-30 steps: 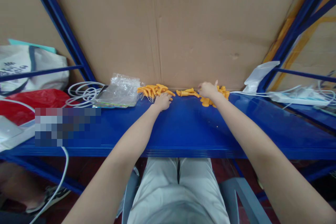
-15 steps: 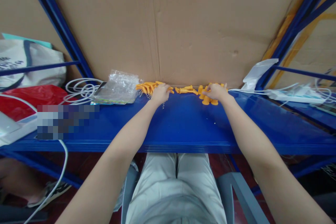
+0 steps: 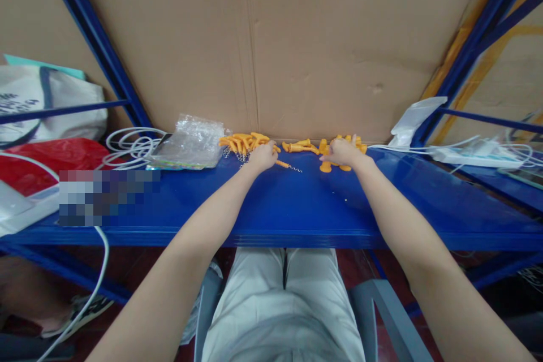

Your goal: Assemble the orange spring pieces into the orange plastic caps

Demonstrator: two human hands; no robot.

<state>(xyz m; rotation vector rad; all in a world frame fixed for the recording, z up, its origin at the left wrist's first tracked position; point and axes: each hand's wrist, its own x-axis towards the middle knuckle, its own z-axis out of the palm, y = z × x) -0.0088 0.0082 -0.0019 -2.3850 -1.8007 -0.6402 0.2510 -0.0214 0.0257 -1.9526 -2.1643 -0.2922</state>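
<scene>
My left hand (image 3: pixel 263 157) is closed around an orange-handled corkscrew (image 3: pixel 283 164), whose metal spiral points right above the blue shelf top (image 3: pixel 292 203). Beside that hand, to the left, lies a pile of similar orange corkscrews (image 3: pixel 241 141), their spirals toward me. My right hand (image 3: pixel 343 151) reaches over a cluster of orange flared pieces (image 3: pixel 326 166), its fingers curled down among them. Whether one is gripped is hidden by the hand. Between both hands rest a few slim orange pieces (image 3: pixel 299 146).
Clear plastic bags (image 3: pixel 190 147) and a coiled white cable (image 3: pixel 131 144) lie at left, near a red bag (image 3: pixel 55 158). A cardboard sheet (image 3: pixel 297 51) stands behind. At right are a white power strip (image 3: pixel 475 155) and a blue post (image 3: pixel 470 56).
My left hand has shifted slightly right, and the corkscrew in it has swung from spiral down to spiral right. My right hand has moved slightly left and down among the flared pieces.
</scene>
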